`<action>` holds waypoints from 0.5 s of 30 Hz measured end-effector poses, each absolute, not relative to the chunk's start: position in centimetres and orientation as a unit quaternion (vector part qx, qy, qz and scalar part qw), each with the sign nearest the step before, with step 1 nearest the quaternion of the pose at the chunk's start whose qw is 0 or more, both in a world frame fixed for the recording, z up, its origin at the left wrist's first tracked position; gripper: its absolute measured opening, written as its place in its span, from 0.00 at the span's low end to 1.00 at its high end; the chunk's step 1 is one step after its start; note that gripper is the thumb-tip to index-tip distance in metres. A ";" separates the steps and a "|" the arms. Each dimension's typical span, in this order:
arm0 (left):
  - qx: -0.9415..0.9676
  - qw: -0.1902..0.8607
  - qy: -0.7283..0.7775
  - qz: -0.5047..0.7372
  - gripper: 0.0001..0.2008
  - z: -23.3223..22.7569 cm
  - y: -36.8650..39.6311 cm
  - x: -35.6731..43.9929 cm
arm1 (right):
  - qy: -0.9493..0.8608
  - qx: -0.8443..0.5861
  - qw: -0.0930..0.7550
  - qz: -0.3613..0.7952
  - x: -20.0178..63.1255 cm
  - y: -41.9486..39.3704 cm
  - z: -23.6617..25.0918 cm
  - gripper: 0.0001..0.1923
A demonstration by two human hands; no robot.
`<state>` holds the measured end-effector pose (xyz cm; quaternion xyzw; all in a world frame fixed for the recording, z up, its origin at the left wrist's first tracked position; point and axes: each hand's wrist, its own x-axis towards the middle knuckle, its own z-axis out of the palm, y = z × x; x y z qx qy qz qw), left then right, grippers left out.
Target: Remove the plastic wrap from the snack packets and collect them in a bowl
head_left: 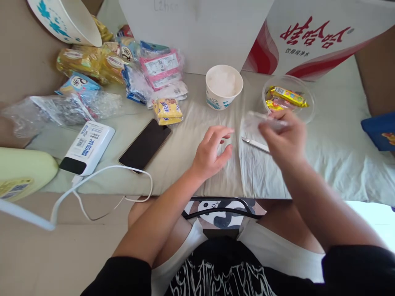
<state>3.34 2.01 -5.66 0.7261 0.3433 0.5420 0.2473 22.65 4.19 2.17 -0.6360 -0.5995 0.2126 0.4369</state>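
Observation:
My right hand (285,137) is raised over the cloth and pinches a clear plastic wrapper (254,120), blurred by motion, just in front of a clear plastic bowl (308,100) holding yellow and red snack packets (286,95). My left hand (211,153) hovers above the pale cloth (336,152) with fingers curled apart and nothing in them. A small metal blade or nail clipper (254,144) lies on the cloth between my hands. A white paper cup (224,87) stands behind them.
A black phone (145,144) and a white power bank (88,147) with a white cable (101,181) lie at left. Snack packets (123,65) and clear bags (61,109) pile at back left. White boards (197,33) and a red-printed box (311,37) stand behind.

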 end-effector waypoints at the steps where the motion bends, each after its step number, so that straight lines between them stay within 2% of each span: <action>1: 0.712 0.262 0.356 0.546 0.16 -5.5 2.0 3.1 | -0.615 -0.637 0.443 0.139 22.3 6.0 3.5 0.07; 3: 0.690 0.281 0.380 0.548 0.14 -5.1 2.0 2.8 | -0.658 -0.627 0.416 0.011 21.1 9.9 5.7 0.10; 5: 0.683 0.291 0.394 0.542 0.13 -4.9 2.0 2.7 | -0.727 -0.613 0.309 -0.030 19.3 13.6 7.0 0.09; 8: 0.685 0.298 0.409 0.525 0.10 -4.7 1.8 2.9 | -0.792 -0.605 0.074 0.000 16.5 17.8 6.7 0.13; 10: 0.688 0.300 0.422 0.508 0.09 -4.7 1.7 2.9 | -0.810 -0.584 -0.035 0.027 15.2 19.5 5.9 0.14; 13: 0.696 0.299 0.432 0.490 0.09 -4.6 1.4 2.8 | -0.828 -0.544 -0.127 0.041 14.4 20.9 5.2 0.13; 15: 0.699 0.299 0.433 0.484 0.09 -4.5 1.2 2.7 | -0.809 -0.554 -0.160 0.110 14.2 21.5 5.4 0.13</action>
